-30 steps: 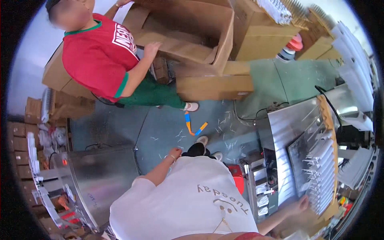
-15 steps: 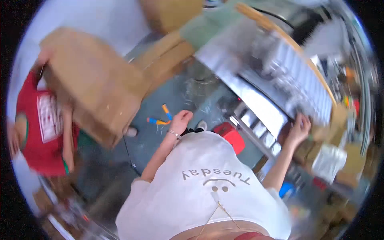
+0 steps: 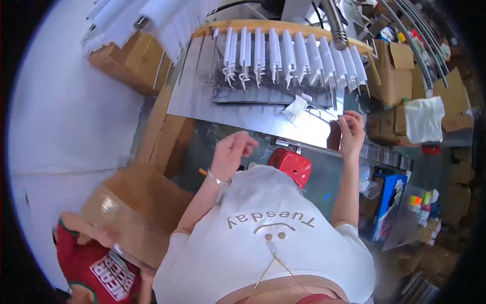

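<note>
Head view, nearest first: my left hand hangs in the air over the floor gap below the metal surface, fingers loosely curled and holding nothing, a silver bangle on the wrist. My right hand is up at the surface's near edge, fingertips pinched together; I cannot tell whether anything thin sits between them. Just left of it and a little farther off lies one loose white plastic comb piece, apart from both hands.

I judge the step in hand to be fetching that loose piece. To do it well I would take it by its solid back, not the teeth, and keep it flat so the teeth don't snag the rods.

A red stool stands between my arms. At lower left another person in a red shirt carries one taped cardboard box.

Farthest, along the wooden rail, I count about eleven white comb pieces hanging in a row; some overlap, so this count is approximate.
</note>
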Available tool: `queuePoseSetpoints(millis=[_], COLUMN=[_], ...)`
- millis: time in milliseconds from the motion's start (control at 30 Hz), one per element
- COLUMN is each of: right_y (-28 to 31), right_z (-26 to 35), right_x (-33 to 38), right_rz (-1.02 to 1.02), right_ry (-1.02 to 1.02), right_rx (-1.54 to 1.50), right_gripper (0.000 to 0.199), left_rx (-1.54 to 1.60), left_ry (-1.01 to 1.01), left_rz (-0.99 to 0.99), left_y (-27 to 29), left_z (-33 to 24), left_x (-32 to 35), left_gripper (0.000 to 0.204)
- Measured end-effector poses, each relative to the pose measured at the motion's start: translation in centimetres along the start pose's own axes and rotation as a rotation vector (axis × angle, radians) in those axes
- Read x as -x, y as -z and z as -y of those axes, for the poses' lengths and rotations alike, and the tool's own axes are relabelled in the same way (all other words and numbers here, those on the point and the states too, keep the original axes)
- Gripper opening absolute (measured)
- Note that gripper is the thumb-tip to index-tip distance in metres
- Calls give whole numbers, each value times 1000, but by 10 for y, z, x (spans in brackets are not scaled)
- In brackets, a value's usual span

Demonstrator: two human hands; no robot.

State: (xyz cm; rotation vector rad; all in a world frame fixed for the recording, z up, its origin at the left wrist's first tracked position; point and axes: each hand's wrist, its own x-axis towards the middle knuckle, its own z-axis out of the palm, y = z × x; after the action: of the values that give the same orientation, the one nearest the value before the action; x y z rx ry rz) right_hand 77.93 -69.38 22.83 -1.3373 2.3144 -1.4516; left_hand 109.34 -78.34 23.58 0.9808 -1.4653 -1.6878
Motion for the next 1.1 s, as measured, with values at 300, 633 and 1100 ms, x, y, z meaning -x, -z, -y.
queuePoseSetpoints(millis=[300,633,1100], right_y=[32,40,33], right_z=[26,72,111], right_x=[30,74,72], right_rz=[76,113,198], right_ry=[-17,-62,27], right_rx=[-88,-290,-525], right_gripper=[3,9,5], left_rx=[-305,-124,34], left_ry=[67,299,-373], left_rz=[495,580,1022], left_y=[-24,-10,-55], left_z=[-1,-10,-62], left_x=[-17,-10,-30], left_gripper=[8,21,79])
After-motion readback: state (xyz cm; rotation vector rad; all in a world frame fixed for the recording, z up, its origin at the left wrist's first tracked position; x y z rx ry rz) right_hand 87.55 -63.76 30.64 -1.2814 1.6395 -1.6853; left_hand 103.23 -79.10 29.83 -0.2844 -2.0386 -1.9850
